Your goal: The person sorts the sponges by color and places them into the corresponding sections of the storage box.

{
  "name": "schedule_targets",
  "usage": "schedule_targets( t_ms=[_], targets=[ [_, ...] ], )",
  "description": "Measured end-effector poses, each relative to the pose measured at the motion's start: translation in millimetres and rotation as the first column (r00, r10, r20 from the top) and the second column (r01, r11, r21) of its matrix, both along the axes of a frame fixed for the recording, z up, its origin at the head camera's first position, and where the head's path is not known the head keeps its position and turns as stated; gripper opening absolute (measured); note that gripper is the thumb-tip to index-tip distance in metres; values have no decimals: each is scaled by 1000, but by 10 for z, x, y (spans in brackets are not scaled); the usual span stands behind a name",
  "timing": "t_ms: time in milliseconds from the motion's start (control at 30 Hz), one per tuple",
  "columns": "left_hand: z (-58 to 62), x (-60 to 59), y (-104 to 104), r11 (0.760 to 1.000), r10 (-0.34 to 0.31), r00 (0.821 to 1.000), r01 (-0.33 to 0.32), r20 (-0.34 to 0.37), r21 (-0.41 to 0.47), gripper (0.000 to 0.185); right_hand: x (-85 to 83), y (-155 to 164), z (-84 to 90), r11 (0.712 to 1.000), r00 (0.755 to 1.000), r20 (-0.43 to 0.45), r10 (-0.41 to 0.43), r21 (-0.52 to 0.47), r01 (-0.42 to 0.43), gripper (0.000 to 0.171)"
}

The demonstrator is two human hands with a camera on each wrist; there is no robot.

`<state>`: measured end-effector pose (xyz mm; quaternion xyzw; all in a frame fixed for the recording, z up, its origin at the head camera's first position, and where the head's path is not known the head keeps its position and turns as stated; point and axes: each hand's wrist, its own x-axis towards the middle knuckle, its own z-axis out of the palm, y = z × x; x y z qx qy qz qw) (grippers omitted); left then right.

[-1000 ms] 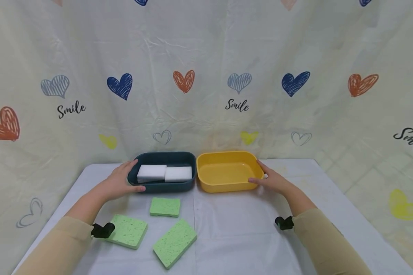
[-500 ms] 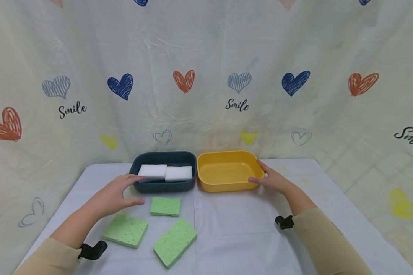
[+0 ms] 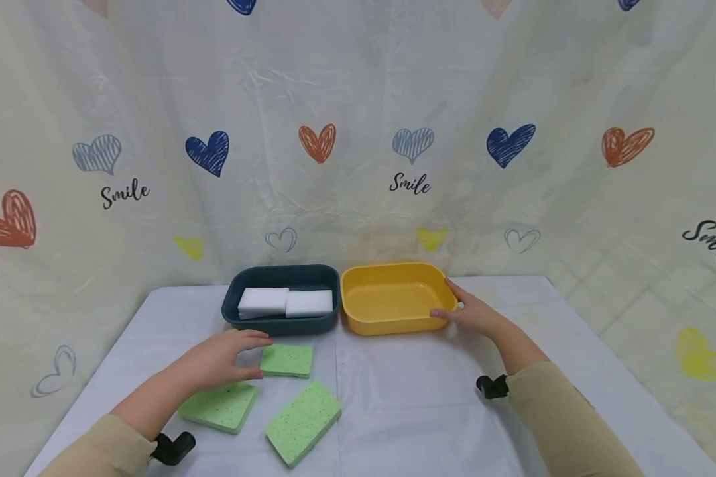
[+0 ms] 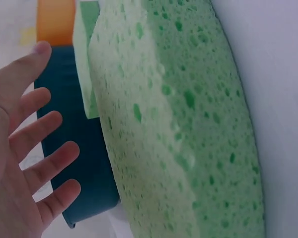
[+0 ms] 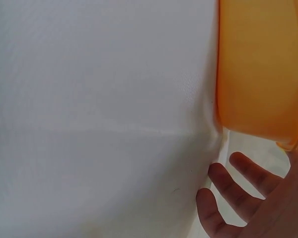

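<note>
Left hand (image 3: 217,361) is in front of the dark teal rounded plastic tub (image 3: 286,326), fingers apart, empty, by the flat rectangular green sponge (image 3: 288,361) nearest it; a low swipe could shove that. Right hand (image 3: 476,313) touches the yellow rounded plastic tub (image 3: 394,326) right of teal; leaning might tip it. Only the right wrist cam shows three fingers spread clear.

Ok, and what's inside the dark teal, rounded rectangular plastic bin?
The bin holds two white, rectangular, sponge-like blocks, side by side. They cover part of its floor, so whether anything lies beneath them can't be seen.
</note>
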<state>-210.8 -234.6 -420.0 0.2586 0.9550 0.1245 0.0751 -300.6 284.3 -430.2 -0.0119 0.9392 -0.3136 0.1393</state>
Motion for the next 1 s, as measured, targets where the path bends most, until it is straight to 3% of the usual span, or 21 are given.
schedule_targets(
  t_ms=[433, 1000],
  targets=[
    [-75, -111, 150, 996, 28, 998, -24, 52, -88, 54, 25, 0, 6, 1000, 1000, 12, -16, -7, 16, 113],
    [-52, -147, 170, 997, 63, 992, -57, 112, -54, 55, 38, 49, 45, 999, 999, 45, 27, -19, -26, 112]
  ],
)
